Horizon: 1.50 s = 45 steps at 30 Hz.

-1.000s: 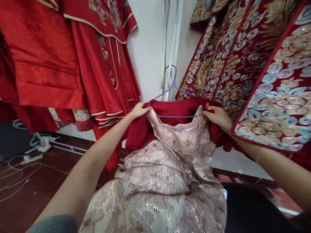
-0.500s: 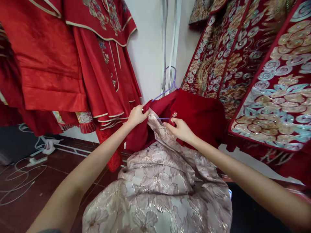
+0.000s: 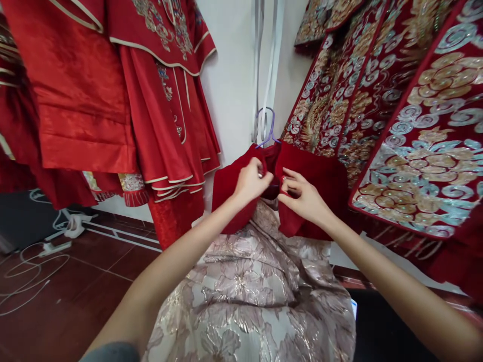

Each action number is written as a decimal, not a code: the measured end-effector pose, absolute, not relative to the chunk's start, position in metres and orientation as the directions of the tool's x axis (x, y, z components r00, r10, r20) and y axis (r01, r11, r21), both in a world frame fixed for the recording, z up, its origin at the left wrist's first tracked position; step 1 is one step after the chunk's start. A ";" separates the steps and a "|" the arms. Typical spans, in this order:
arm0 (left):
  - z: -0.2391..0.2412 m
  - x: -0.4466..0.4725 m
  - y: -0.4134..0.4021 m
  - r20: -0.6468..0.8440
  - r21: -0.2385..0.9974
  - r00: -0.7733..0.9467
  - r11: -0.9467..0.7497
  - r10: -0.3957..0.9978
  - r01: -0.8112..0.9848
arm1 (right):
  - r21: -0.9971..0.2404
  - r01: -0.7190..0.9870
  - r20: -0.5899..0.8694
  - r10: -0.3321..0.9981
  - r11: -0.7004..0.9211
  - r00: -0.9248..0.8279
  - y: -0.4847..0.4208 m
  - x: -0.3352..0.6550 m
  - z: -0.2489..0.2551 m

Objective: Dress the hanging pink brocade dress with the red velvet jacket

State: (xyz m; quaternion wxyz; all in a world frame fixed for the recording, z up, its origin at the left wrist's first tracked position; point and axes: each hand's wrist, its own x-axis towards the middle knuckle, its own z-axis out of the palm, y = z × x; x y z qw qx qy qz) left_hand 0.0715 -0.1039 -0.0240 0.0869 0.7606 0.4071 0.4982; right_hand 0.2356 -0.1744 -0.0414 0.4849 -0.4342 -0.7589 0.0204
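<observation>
A dark red velvet jacket (image 3: 320, 176) hangs on a purple hanger (image 3: 268, 131) over a pale pink floral brocade dress (image 3: 249, 296). My left hand (image 3: 252, 180) is closed on the jacket's left front edge near the collar. My right hand (image 3: 302, 197) pinches the right front edge. The two edges meet between my hands at the chest. The dress spreads down towards me below the jacket.
Red satin garments (image 3: 113, 90) hang at the left, embroidered red robes (image 3: 396, 100) at the right. White straps (image 3: 266, 60) run down the white wall behind. White cables (image 3: 33, 256) lie on the dark red floor at the left.
My hands have brought the jacket's two front edges together over the dress. The right hand came in from the right side, the left hand moved right and up.
</observation>
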 end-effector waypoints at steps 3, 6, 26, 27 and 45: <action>-0.041 0.089 -0.111 0.666 0.535 0.289 -0.710 0.688 0.459 | -0.517 0.576 0.705 0.696 0.633 -0.132 -0.175 0.235 -0.045; -0.059 0.091 -0.108 0.703 0.580 0.187 -0.705 0.686 0.407 | -0.522 0.566 0.724 0.683 0.639 -0.103 -0.182 0.235 -0.047; -0.068 0.081 -0.110 0.751 0.640 0.076 -0.752 0.656 0.157 | -0.510 0.544 0.739 0.663 0.666 -0.119 -0.147 0.237 -0.043; -0.068 0.081 -0.110 0.753 0.640 0.078 -0.754 0.654 0.147 | -0.488 0.561 0.749 0.650 0.669 -0.124 -0.148 0.236 -0.042; -0.050 0.066 -0.108 0.715 0.588 0.305 -0.777 0.629 0.224 | -0.323 0.729 0.819 0.565 0.603 -0.104 -0.152 0.224 -0.036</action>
